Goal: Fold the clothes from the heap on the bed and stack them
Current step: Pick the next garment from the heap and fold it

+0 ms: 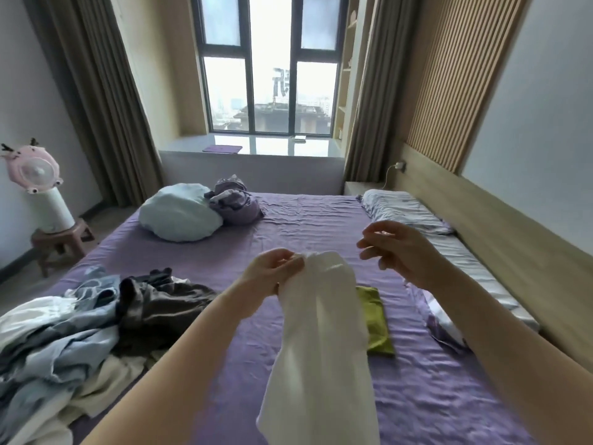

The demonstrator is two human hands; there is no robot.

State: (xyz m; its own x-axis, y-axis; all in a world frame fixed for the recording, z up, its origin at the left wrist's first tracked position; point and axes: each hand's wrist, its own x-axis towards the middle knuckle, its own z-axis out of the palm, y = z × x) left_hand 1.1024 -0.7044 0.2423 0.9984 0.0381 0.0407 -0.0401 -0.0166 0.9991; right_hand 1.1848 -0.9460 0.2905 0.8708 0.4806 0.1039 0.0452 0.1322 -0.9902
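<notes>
At the far left a pink fan (38,170) stands on a small brown stool (61,242) beside the bed. On the near left of the purple bed sheet (301,223) lies the heap of clothes (80,322), a tangle of white, pale blue, grey and dark brown pieces. Farther back, a pale blue pillow (179,213) lies touching a bunched purple cloth (236,200). In the middle, the left hand (272,271) is raised above the sheet, its fingers pinching the top edge of a white garment (321,332) that hangs down towards the near edge. Just right of the garment and partly behind it, a folded green garment (377,319) lies flat on the sheet. The right hand (401,248) hovers apart from the white garment, fingers loosely curled and holding nothing. At the far right a striped pillow (404,210) lies along the wooden headboard (500,226).
</notes>
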